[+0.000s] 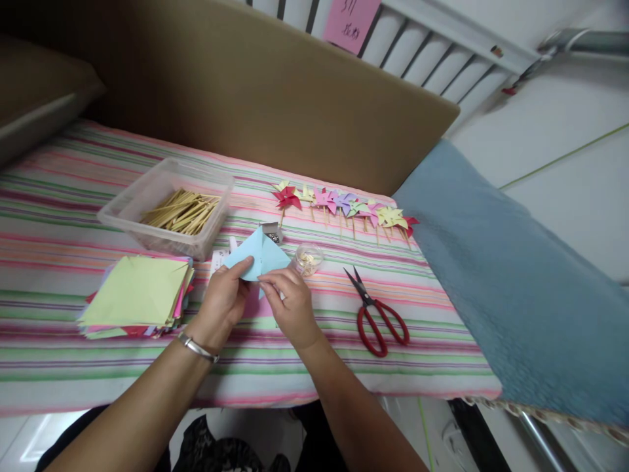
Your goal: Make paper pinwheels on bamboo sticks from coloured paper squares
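A light blue square of paper (272, 257), creased and cut toward its middle, is held up over the table between both hands. My left hand (227, 295) grips its left side, thumb on top. With bent fingers, my right hand (289, 303) pinches the paper's lower edge near the centre. Under the hands lies a pink sheet (255, 307), mostly hidden. Just beyond the paper sit a small box of metal pieces (272, 232) and a round clear tub (308, 259) holding small pale bits.
Left stand a stack of coloured paper (137, 292) and a clear plastic box (125, 213) of wooden sticks (181, 213). Red-handled scissors (376, 313) lie at right. Several paper pinwheels (344, 203) line the back, before a cardboard panel (255, 92).
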Motion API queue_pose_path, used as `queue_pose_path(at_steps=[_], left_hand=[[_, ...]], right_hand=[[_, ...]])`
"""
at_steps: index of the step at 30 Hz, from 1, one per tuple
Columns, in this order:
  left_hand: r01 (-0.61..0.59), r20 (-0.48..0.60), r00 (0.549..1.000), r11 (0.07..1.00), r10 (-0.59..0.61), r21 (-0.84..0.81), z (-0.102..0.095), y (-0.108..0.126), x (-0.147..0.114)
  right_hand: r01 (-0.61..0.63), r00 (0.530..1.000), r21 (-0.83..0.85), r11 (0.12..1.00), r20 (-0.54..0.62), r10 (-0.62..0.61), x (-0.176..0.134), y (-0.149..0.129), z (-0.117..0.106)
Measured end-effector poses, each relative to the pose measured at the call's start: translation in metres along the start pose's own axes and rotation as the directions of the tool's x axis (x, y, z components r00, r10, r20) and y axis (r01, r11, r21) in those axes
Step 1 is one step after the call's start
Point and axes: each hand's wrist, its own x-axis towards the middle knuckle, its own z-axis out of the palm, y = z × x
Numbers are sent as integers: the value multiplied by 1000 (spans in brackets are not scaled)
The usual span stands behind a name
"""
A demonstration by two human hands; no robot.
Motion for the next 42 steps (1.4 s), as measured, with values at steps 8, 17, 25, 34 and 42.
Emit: queue_pose_path(at_steps=[8, 17, 25, 34, 42], left_hand=[[-18, 26, 1000, 990, 15, 139, -1, -7, -4], [-15, 38, 999, 981, 8, 196, 3, -11, -10], [-32, 69, 997, 980, 19, 197, 2, -13, -9], [-43, 82, 996, 975, 26, 217, 3, -15, -12], [-43, 25, 999, 954, 37, 297, -2, -12, -4]], right_hand=[[-368, 917, 318, 874, -33, 398, 5, 7, 4], [-434, 878, 333, 837, -54, 476, 7, 14, 5], [-485, 848, 339, 806, -45, 528, 7, 19, 8], [-509, 833, 313, 802, -56, 551, 8, 21, 11], [-487, 841, 234, 842, -135, 524, 18, 17, -19]])
